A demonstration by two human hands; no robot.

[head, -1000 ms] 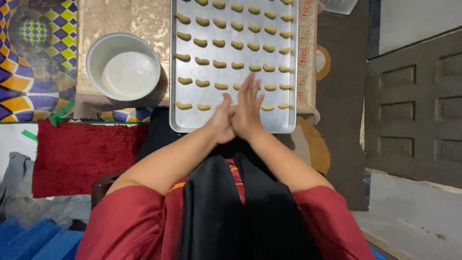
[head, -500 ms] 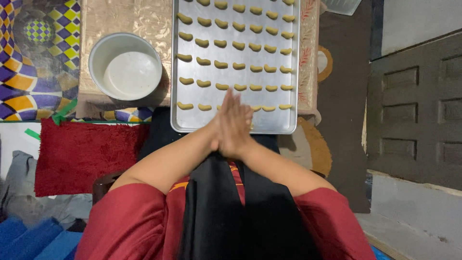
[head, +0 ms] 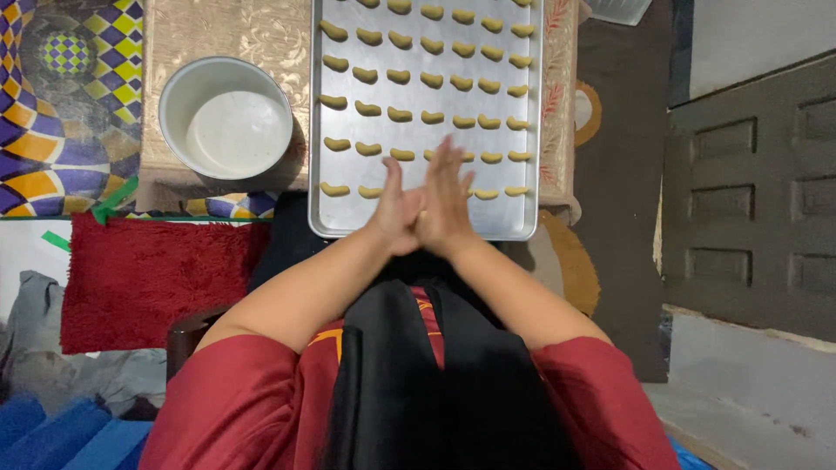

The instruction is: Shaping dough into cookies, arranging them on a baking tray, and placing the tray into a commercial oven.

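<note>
My left hand (head: 394, 211) and my right hand (head: 449, 193) are pressed palm to palm, fingers straight, over the near edge of a metal baking tray (head: 331, 204). The right hand reaches a little farther forward than the left. Whatever lies between the palms is hidden. Several rows of small tan crescent-shaped dough pieces (head: 400, 114) lie on the tray. My fingertips cover part of the two nearest rows.
A white round bowl (head: 228, 119) with a pale bottom stands left of the tray on a low table with a gold patterned cloth (head: 226, 30). A red shaggy mat (head: 148, 274) lies at the near left. A dark panelled door (head: 753, 196) is on the right.
My palms have slid against each other: level with each other half a second ago, they now have the right hand pushed forward again, as it was a second ago.
</note>
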